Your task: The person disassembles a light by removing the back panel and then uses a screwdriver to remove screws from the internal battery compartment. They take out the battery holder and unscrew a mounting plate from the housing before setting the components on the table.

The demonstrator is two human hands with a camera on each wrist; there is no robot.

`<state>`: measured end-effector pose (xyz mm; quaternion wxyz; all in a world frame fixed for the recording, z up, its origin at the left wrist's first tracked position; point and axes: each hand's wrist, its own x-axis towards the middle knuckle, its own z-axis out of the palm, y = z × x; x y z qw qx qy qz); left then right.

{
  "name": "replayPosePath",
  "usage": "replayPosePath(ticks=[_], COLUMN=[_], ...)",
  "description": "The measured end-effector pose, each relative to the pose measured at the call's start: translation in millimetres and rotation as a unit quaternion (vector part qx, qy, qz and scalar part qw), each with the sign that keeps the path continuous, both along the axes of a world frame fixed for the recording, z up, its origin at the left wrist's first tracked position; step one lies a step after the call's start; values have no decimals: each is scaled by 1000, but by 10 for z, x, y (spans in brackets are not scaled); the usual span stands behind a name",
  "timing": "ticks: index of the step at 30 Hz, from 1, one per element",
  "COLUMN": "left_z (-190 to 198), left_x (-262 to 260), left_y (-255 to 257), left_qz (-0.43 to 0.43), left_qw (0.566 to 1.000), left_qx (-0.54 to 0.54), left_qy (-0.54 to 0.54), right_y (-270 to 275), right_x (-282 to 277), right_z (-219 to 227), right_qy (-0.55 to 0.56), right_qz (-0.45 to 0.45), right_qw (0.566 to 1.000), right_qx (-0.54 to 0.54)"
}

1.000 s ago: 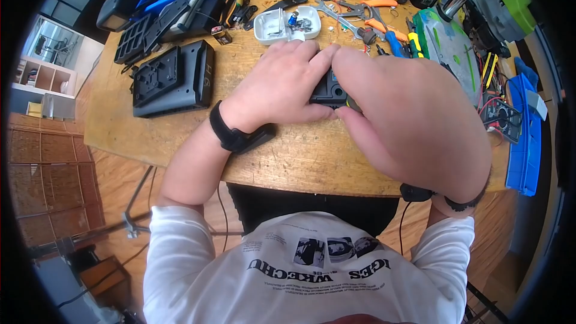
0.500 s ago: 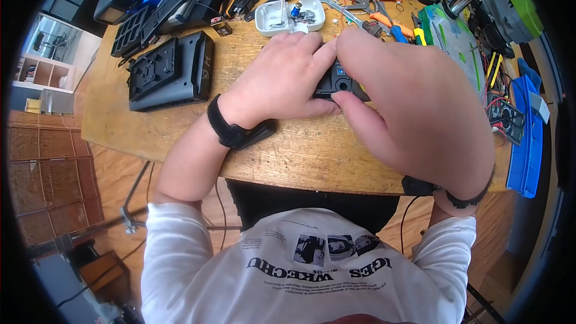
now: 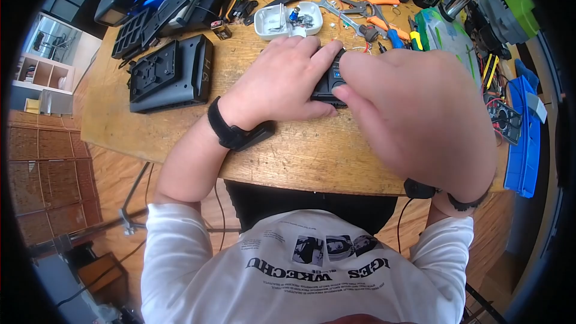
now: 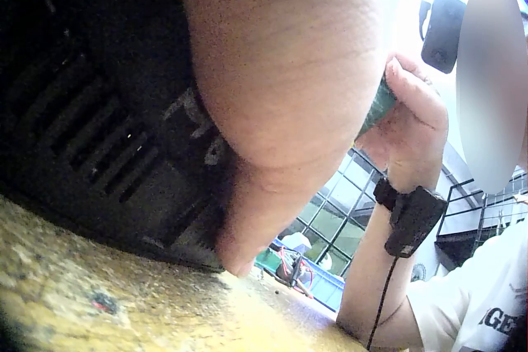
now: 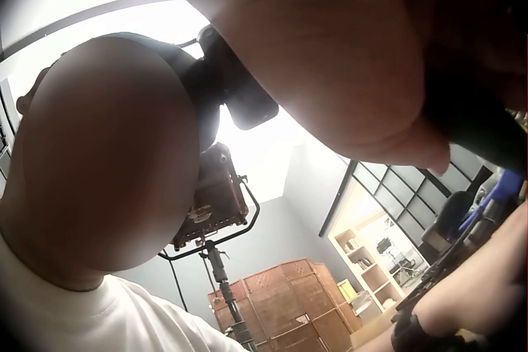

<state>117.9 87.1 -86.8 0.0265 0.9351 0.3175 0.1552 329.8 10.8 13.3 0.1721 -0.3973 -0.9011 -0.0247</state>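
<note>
In the head view, a black plastic device lies on the wooden table under both hands. My left hand holds it, fingers across the far side and thumb along the near edge. Slatted vents and pale hand-written marks show on its casing in the left wrist view. Over the device's right part, my right hand is bent, thumb and fingers curled. It grips a green handle, seen in the left wrist view; the tool's working end is hidden behind the hand.
A second black device lies to the left. Beyond the hands stand a white two-part box of small parts, wrenches and orange-handled pliers. A multimeter and a blue bin sit at the right edge.
My right hand has turned a little over the device, its thumb moving away from the near edge. My left hand keeps its hold in about the same place.
</note>
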Motion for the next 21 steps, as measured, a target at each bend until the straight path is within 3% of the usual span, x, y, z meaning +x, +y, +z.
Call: replayPosePath(ticks=[4,18,21], left_z=[-17,10,-30], left_x=[-37,-17,-27], left_y=[15,-22,0], left_qz=[-24,3,-16], left_qw=[999,1000,999], left_qx=[3,-9,34], left_qy=[-29,-13,-27], right_y=[-20,16,26], right_x=[-49,-10,-4], right_z=[63,58,51], right_qy=[71,23,40], right_qz=[-7,11,17], right_qw=[997,999,999], right_qx=[11,23,24])
